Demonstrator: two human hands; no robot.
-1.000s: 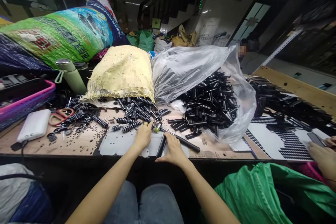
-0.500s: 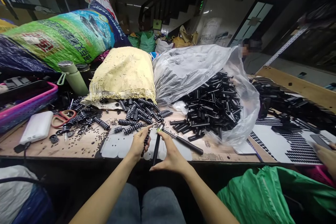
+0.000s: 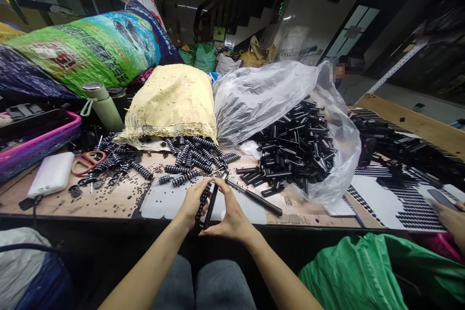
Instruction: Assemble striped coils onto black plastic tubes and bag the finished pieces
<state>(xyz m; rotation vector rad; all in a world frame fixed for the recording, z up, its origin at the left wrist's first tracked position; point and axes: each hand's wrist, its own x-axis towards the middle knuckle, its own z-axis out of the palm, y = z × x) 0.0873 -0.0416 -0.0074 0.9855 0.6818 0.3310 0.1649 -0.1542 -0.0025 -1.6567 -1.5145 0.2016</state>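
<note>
My left hand [image 3: 191,208] is closed around a black ribbed roller [image 3: 202,203] with pale dots, at the table's front edge. My right hand [image 3: 234,213] grips a black tube-like part [image 3: 211,207] lengthwise, its upper end at the index fingertip and its lower end by the thumb. The part stands tilted right beside the roller; whether the two touch I cannot tell. Just behind my right hand, a hammer-like tool with a dark handle [image 3: 259,198] lies on the table. More dotted rollers [image 3: 191,155] are heaped beyond my left hand.
Black tube-like parts [image 3: 294,145] spill from a clear plastic bag [image 3: 269,87]. A yellow sack [image 3: 170,99] stands behind the rollers. To the left are scissors [image 3: 89,162], a white power bank [image 3: 51,174] and a green flask [image 3: 105,109]. Another person's hand [image 3: 452,218] shows at far right.
My right hand has carried the black tube-like part slightly left, close to the roller. My left hand still holds the roller, and the fingers of both hands are now nearer together.
</note>
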